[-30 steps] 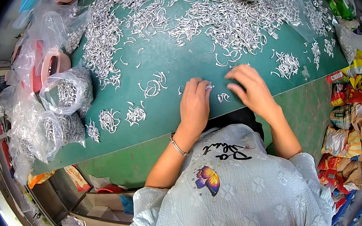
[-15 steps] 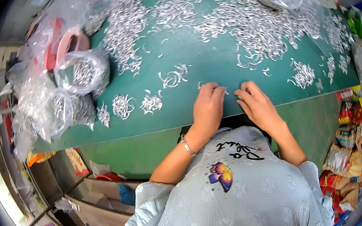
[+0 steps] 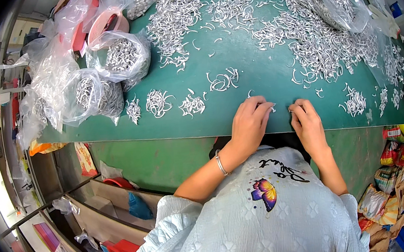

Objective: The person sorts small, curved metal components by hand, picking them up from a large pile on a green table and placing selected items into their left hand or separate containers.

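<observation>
My left hand [image 3: 249, 125] is closed over the near edge of the green table [image 3: 252, 80]. Small curved silver pieces [image 3: 273, 108] poke out between its thumb and fingers, and another curved piece [image 3: 251, 93] lies just beyond the knuckles. A short gap to the right, my right hand [image 3: 309, 125] has its thumb and fingers drawn together in a pinch; whatever is at the tips is too small to make out. Small sorted heaps of the same pieces lie left of my hands, including a round heap [image 3: 159, 103] and a looser cluster [image 3: 223, 80]. Another heap [image 3: 355, 100] sits to the right.
A broad spread of loose silver pieces [image 3: 295, 24] covers the table's far side. Clear plastic bags of pieces [image 3: 126, 60] crowd the left, with a pink container [image 3: 108, 24] among them. Another filled bag [image 3: 341, 3] stands far right. Open drawers [image 3: 106, 208] are below left, colourful packets [image 3: 390, 163] below right.
The whole view has shifted, so the table and its heaps sit further right in the picture. The right hand's fingers are drawn closer together; the left stays closed on its pieces.
</observation>
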A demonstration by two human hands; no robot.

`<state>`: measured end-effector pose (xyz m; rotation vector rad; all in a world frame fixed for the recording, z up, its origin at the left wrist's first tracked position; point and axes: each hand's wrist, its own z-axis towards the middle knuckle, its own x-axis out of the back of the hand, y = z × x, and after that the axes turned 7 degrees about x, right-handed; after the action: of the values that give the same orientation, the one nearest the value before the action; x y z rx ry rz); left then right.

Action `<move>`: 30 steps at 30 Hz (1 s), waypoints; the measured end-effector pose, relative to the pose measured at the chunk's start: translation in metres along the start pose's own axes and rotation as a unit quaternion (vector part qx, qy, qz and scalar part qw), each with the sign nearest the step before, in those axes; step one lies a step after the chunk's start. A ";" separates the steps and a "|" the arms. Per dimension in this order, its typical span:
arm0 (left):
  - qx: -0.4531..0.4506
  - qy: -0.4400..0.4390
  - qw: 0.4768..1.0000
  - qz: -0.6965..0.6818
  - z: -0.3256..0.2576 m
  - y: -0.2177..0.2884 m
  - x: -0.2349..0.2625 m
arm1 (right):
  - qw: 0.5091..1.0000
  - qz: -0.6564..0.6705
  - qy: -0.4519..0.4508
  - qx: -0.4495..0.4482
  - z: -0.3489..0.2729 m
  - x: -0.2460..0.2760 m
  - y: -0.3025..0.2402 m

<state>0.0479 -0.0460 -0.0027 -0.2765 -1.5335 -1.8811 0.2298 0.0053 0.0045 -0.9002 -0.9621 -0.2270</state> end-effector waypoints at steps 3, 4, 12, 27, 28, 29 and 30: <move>0.045 0.028 0.999 -0.007 -0.003 0.000 0.019 | 1.000 0.011 0.022 -0.018 0.001 -0.003 0.000; 0.056 0.039 0.998 -0.004 -0.005 -0.002 0.027 | 0.999 0.012 0.034 -0.017 0.002 -0.004 0.000; 0.137 0.130 0.982 0.023 -0.027 -0.027 0.074 | 0.991 0.107 0.069 -0.036 0.014 -0.007 -0.010; 0.180 0.190 0.965 0.019 -0.044 -0.044 0.093 | 0.948 0.310 -0.047 0.045 0.101 -0.073 -0.078; 0.182 0.188 0.965 0.012 -0.042 -0.042 0.093 | 0.952 0.299 -0.047 0.046 0.095 -0.069 -0.068; 0.183 0.184 0.966 0.005 -0.040 -0.040 0.091 | 0.955 0.288 -0.053 0.037 0.089 -0.063 -0.064; 0.174 0.182 0.968 -0.001 -0.039 -0.041 0.089 | 0.959 0.277 -0.059 0.029 0.083 -0.056 -0.061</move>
<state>-0.0335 -0.1122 0.0042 0.2196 -1.5637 -1.5225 0.1137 0.0179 0.0158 -1.1010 -0.7850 0.3349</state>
